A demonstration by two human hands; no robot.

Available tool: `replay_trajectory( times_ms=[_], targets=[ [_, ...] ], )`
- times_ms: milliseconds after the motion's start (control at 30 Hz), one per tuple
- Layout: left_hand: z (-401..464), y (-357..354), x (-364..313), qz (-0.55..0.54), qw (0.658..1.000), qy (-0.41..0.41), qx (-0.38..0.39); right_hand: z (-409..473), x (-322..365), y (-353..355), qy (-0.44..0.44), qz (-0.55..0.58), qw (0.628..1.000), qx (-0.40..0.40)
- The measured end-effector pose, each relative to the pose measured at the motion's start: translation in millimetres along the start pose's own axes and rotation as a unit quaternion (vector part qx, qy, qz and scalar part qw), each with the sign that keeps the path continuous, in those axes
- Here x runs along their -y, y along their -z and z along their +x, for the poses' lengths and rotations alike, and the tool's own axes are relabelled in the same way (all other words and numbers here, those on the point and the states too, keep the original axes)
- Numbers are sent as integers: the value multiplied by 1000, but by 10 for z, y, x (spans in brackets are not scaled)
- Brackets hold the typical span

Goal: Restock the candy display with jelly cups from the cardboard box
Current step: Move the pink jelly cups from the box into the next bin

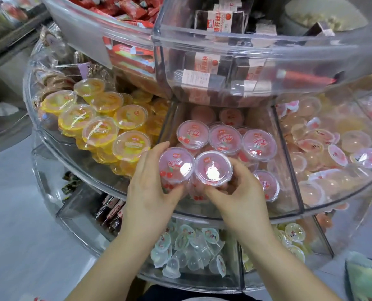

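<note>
Hands at the middle tier of a round, clear-plastic candy display [50,146], seen from just behind the person. The left hand [150,190] curls its fingers around one pink jelly cup [176,165], thumb in front and fingertips at the far rim; the right hand [239,192] pinches a second pink cup [213,168] from below. The two cups touch side by side, lids up, above the front of the pink compartment [289,192].

Risk, as a judgement: both cups are held above an uneven pile, so a cup set on a sloping lid would probably tip or roll toward the low front wall and could drop over it. The smooth film lids and slick cup sides also make a slip from the fingers plausible.

Containers, near to far: the bottom tier holds small clear jelly cups [191,253], loosely heaped. The pink compartment holds cherry-printed cups [259,145], some upright in a row. To its left lie yellow cups [100,131]; to its right, pale peach cups [324,157] tumbled at all angles. The top tier carries red wrapped sweets [126,7] and dark boxed bars [204,68]. The cardboard box is not in view.
</note>
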State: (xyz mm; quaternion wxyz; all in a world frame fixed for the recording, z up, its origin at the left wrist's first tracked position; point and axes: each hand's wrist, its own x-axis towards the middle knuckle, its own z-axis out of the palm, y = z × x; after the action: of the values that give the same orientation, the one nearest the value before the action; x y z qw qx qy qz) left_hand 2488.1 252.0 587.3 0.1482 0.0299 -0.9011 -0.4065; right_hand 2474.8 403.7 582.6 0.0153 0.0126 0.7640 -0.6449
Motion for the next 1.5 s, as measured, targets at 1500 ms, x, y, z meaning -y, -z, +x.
replay_trajectory(
  times_ms=[1500],
  targets=[
    [-2615, 138, 1024, -218, 813, 417, -343, -1157, -928, -1191, -59, -63, 835, 544]
  ],
)
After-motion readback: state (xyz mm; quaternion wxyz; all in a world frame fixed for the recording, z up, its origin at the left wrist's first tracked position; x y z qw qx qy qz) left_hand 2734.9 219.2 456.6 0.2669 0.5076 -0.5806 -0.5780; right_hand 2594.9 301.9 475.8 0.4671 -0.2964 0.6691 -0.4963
